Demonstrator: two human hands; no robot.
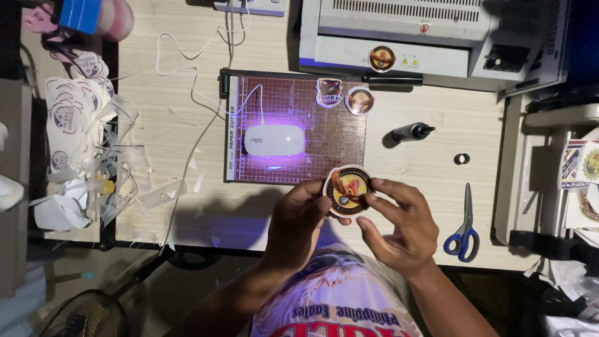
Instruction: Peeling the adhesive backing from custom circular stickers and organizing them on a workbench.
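A round badge-like emblem (347, 190) with a red and gold bird design is held up over the desk's front edge. My left hand (298, 219) grips its left rim with thumb and fingers. My right hand (399, 224) pinches its right side, fingertips resting on the face. Just beyond it, a small white lamp (274, 140) glows violet on a paper cutter board (337, 143). Two more emblems, a shield-shaped emblem (329, 92) and a round emblem (359, 100), lie at the board's far edge.
Blue-handled scissors (464, 228) lie at the right, with a small black ring (462, 158) and a black bottle (410, 131) on its side. A laminator (399, 31) stands at the back. Paper scraps and printed sticker sheets (75, 118) pile at the left.
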